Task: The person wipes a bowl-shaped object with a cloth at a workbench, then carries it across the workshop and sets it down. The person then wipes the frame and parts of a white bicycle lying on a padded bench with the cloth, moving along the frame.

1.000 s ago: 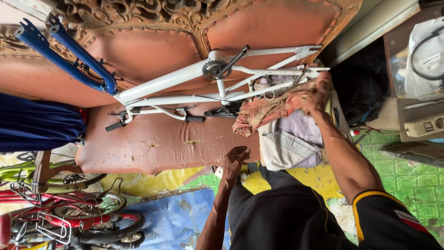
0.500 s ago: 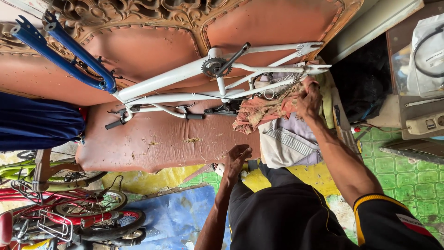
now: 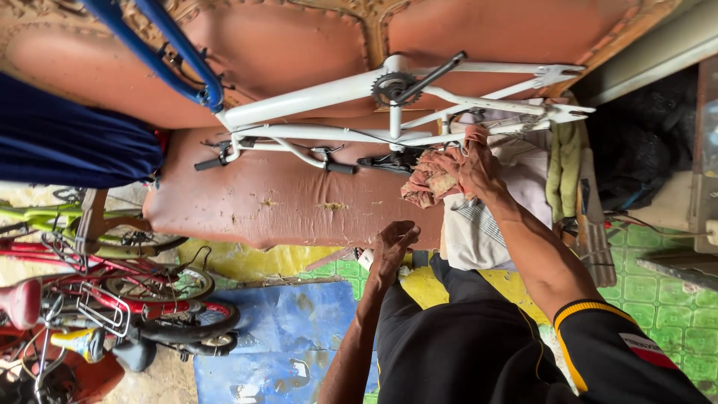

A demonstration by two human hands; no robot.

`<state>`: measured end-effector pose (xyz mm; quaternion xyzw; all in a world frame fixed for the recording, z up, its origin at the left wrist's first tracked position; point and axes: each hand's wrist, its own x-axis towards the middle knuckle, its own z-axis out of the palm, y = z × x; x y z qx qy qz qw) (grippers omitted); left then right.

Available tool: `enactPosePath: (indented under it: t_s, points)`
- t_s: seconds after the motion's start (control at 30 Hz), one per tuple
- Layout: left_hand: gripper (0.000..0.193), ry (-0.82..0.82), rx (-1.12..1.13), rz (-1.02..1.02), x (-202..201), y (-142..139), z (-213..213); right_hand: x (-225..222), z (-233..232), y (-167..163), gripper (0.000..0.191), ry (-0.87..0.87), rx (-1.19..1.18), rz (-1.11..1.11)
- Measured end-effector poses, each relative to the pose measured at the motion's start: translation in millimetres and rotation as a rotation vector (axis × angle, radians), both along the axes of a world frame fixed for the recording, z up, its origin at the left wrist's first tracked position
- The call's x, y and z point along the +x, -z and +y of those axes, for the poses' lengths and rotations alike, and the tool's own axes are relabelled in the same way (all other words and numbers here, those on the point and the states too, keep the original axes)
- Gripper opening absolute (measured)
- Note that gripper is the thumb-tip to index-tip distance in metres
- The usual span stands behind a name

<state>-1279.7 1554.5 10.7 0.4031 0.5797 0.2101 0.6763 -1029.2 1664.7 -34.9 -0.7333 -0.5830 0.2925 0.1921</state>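
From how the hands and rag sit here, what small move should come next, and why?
Probably slide the right hand with its crumpled reddish rag along the white bicycle frame toward the chainring. The rag is bunched at the rear tubes, while the long tubes to the left lie uncovered on the worn brown leather sofa. The left hand rests free at the sofa's edge.

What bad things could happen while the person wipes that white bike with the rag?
The rag in the right hand hangs close to the toothed chain wheel and crank, so cloth or fingers might catch there. The white bike frame only lies loose on the worn brown sofa, so a hard rub could make it slide off. The left hand is not steadying it.
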Motion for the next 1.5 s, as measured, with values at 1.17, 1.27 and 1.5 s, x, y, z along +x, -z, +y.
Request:
enactPosePath:
  t_s: [1.17, 1.27, 1.5]
  points:
    - [0.058, -0.225, 0.022, -0.049, -136, 54, 49, -141, 73, 36, 0.034, -0.124, 0.118, -0.195]
    - [0.059, -0.201, 0.005, -0.026, -144, 65, 51, -164, 85, 39, 0.038, -0.200, 0.105, -0.177]
    - [0.058, -0.204, -0.033, -0.042, -171, 76, 59, -204, 81, 46, 0.049, -0.172, -0.111, -0.076]
